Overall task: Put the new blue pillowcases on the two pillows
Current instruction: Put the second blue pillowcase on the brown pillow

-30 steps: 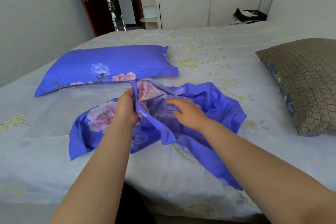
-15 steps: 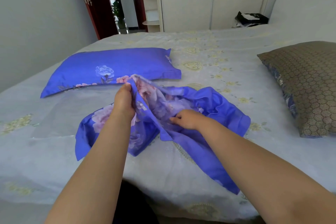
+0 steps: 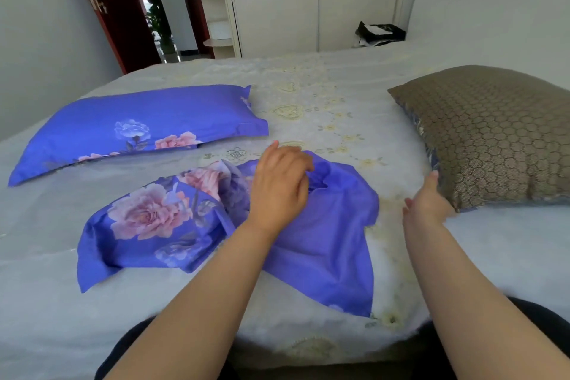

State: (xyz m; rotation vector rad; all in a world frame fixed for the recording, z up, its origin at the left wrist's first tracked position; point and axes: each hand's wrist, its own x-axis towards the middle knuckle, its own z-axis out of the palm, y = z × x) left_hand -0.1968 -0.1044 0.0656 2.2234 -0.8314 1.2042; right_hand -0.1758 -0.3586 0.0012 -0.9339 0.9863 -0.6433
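Two pillows are seen on the bed (image 3: 308, 95). One pillow in blue (image 3: 138, 120) is already dressed in its flowered case and lies flat at the far left. The brown pillow (image 3: 493, 133) lies at the right and is not yet covered.

Between them, the loose blue pillowcase (image 3: 222, 225) is spread in a crumpled heap near the front edge of the bed. Big pink flowers are shown on it.

The left hand (image 3: 280, 182) is held just over the middle of the loose case, with its fingers loosely bent. Nothing is gripped by it, as far as can be seen. The right hand (image 3: 427, 203) is stretched out with its fingers spread, right at the near corner of the brown pillow. The pillow may just be touched there, but no grip is made on it yet.

So the second half of the job is judged to be in hand: the brown pillow is being reached for. Next, that pillow needs to be pulled over to the loose case. Then the open end of the case must be found and held wide, so the pillow can be pushed inside.

The bed is covered with a pale sheet with yellow heart patterns. Behind it, a white wardrobe (image 3: 277, 9), a dark red door (image 3: 108, 9) and a black bag (image 3: 381, 32) are seen.
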